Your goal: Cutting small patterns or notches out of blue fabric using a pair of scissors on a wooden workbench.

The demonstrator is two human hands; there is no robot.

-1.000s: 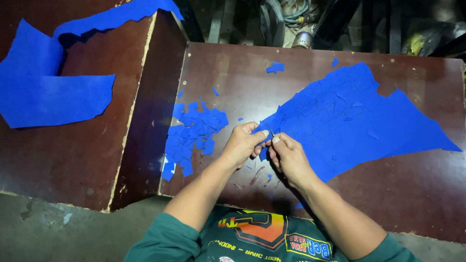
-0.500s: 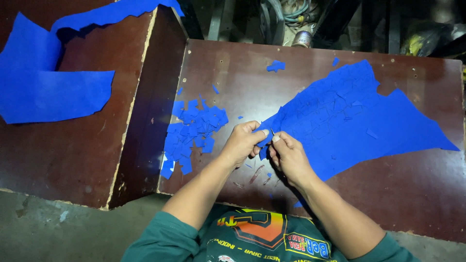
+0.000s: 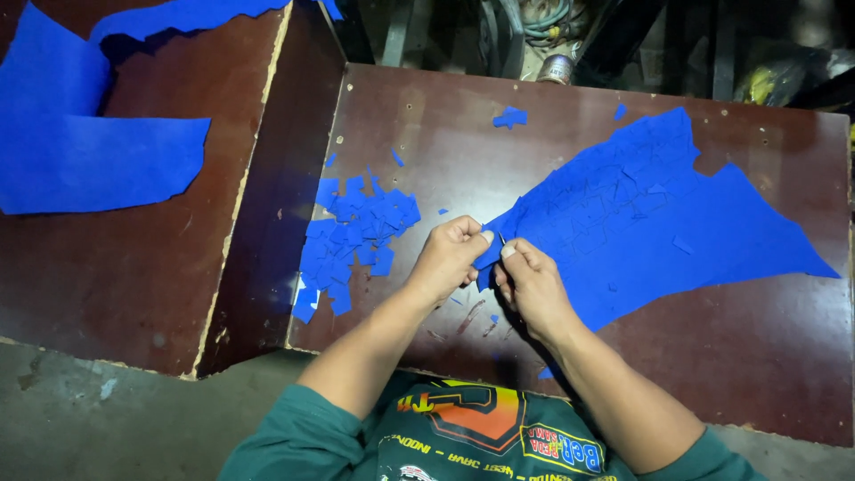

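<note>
Midway through, by the look of it, the left hand (image 3: 450, 258) pinched the near corner of the blue sheet (image 3: 650, 218), fingers closed on its edge. Touching it from the right, the right hand (image 3: 533, 287) gripped a thin dark tool (image 3: 501, 239), its kind too small to tell. Left of the left hand lay one heap of cut pieces (image 3: 356, 240), too many to count, suggesting much was done; most of the scored sheet stretched away right of the hands, apparently uncut. Two strays (image 3: 509, 117) sat beyond. One larger sheet (image 3: 89, 156) lay far left on the raised board (image 3: 134, 267).
</note>
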